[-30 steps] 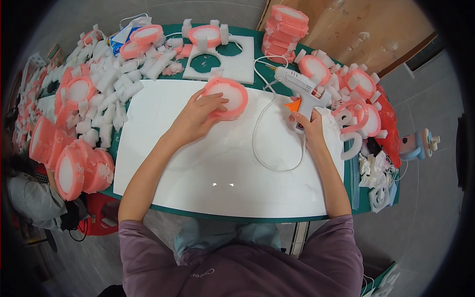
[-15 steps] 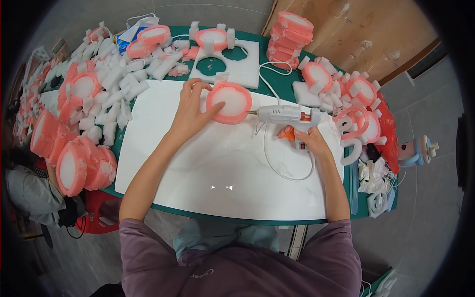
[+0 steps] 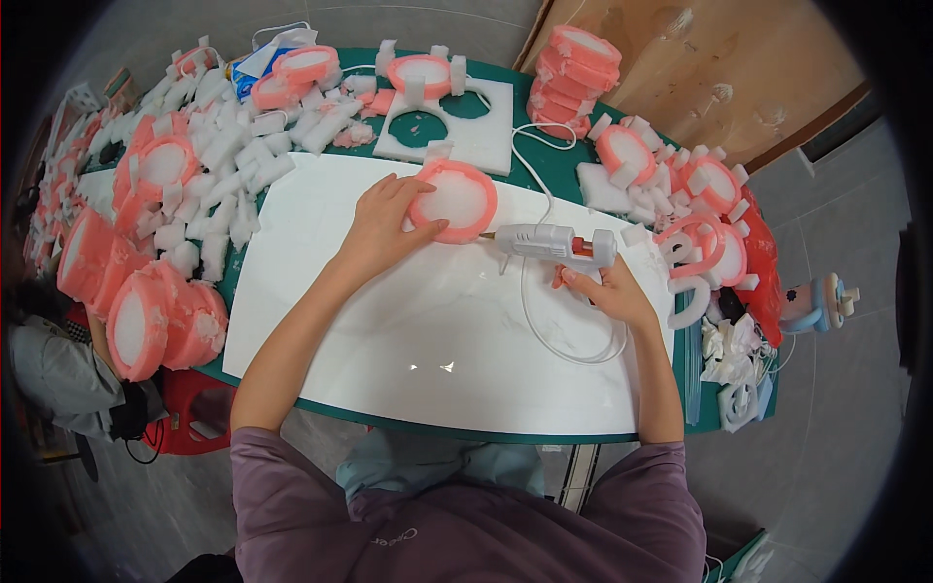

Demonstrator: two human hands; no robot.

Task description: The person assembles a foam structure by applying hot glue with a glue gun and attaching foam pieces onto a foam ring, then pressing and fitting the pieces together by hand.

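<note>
A round white foam disc with a pink foam rim (image 3: 453, 201) lies on the white board, a small white foam block (image 3: 438, 151) standing at its far edge. My left hand (image 3: 389, 222) grips the disc's left side, thumb on the near rim and fingers at the far left. In my right hand (image 3: 614, 291) is a white hot glue gun (image 3: 549, 241), its handle mostly hidden by the fingers. The gun points left, with its nozzle at the rim's near right side; whether they touch I cannot tell.
Pink-rimmed foam pieces (image 3: 136, 330) and white foam scraps (image 3: 228, 160) crowd the left. Beyond the disc lies a white foam sheet with round holes (image 3: 498, 126). A pink stack (image 3: 573, 83) stands far right. The gun's white cable (image 3: 530, 301) loops over the board (image 3: 457, 330).
The glue gun has tilted and its nozzle has shifted slightly nearer me along the rim. My right hand has dropped a little. My left thumb has slid from the disc's face to its near rim.
</note>
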